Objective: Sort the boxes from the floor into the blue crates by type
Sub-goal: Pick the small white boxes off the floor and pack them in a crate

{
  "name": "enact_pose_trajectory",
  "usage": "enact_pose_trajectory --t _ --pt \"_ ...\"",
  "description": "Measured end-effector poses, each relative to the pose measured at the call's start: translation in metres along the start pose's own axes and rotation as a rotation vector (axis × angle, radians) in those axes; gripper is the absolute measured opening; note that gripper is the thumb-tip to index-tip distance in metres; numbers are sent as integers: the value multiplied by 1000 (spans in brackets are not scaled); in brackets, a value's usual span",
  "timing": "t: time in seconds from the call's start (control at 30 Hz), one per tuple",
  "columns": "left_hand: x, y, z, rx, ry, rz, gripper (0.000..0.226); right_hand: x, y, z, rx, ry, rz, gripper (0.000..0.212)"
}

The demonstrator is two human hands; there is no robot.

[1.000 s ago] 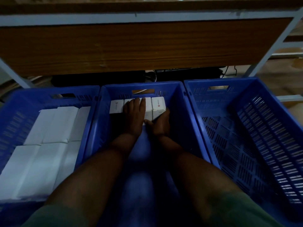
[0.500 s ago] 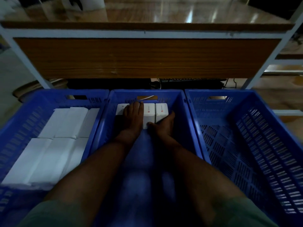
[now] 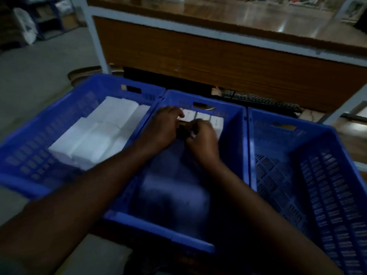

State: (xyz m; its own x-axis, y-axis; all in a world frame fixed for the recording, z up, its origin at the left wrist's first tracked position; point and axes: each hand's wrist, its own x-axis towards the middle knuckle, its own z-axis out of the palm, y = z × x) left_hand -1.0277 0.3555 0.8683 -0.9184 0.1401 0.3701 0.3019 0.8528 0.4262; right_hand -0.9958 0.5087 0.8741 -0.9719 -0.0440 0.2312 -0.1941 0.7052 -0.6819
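Small white boxes [image 3: 202,118] stood in a row against the middle crate's [image 3: 234,139] 12 o'clock wall, row axis running 9 to 3. Left hand [image 3: 164,126] lay on them, fingers curled; right hand [image 3: 202,137] curled beside it, grip unclear from blur. Left crate [image 3: 59,116] held bigger white boxes [image 3: 103,130]; right crate [image 3: 317,175] showed bare mesh.

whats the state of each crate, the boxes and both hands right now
left crate: holds plain white boxes, packed flat
middle crate: small boxes in a row at far end
right crate: no boxes visible
left hand: on the small boxes
right hand: fingers curled at the row, grip unclear
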Motion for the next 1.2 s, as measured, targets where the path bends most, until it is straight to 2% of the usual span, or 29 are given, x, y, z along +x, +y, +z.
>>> enact_pose_trajectory --t 0.2,0.33,0.47,0.53,0.63,0.73,0.83,1.03,1.2 --pt "-90 -15 -63 -74 162 -32 33 -37 -45 4 191 -116 -290 32" --pt "-173 -35 -115 -81 347 -105 29 -89 -102 27 329 -185 -447 25" --pt "-294 -54 -171 -56 510 -248 31 -175 -183 57 473 -315 -596 18" --pt "-376 -70 -194 4 572 -361 30 -231 -223 88 560 -454 -648 13" --pt "-513 -89 -214 56 647 -577 26 -323 -268 154 610 -713 -633 11" --pt "-643 -94 -219 90 721 -824 26 -415 -300 216 613 -957 -542 20" --pt "-748 -84 -222 106 790 -1042 26 -497 -329 262 550 -1149 -554 21" --pt "-888 -59 -218 120 995 -1369 25 -620 -372 326 436 -1424 -699 21" --pt "-956 -66 -212 154 996 -1614 27 -683 -401 379 339 -1566 -816 18"
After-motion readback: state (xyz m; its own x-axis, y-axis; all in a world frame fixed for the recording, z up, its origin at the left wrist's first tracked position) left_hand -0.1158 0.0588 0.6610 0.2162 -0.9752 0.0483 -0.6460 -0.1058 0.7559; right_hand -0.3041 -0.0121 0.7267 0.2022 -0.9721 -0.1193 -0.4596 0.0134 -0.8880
